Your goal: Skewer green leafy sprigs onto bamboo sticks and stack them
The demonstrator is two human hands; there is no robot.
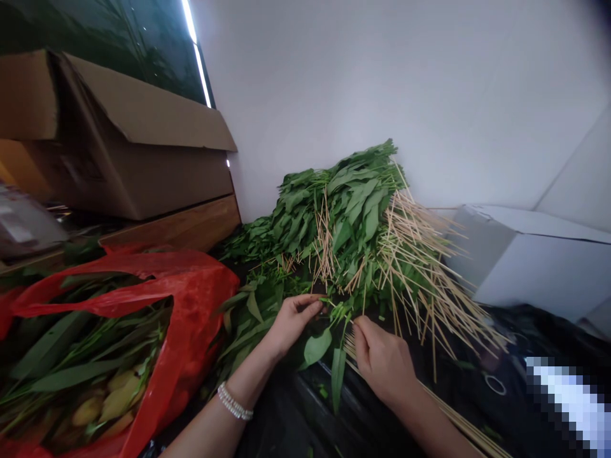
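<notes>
Between my two hands hangs a sprig of leafy greens (pixel 338 369), its broad leaves drooping over the black plastic. My left hand (pixel 294 321), with a beaded bracelet at the wrist, is closed in a pinch at the left end of the green stems. On the other side, my right hand (pixel 384 359) is closed, thumb against curled finger, on what looks like a thin bamboo skewer, mostly hidden by the fingers. Loose bamboo skewers (pixel 456 413) lie under my right wrist. Just beyond my hands is a heap of skewered leafy greens (pixel 358 197), with many bare skewer ends (pixel 424 254) sticking out rightward.
An open red plastic bag (pixel 200 286) with long leaves and roundish yellowish pieces stands at left. Behind it, a cardboard box (pixel 176 178) rests on a wooden surface. A white box (pixel 539 261) stands at right by the white wall (pixel 405 76). Black plastic sheeting (pixel 281 420) covers the work surface.
</notes>
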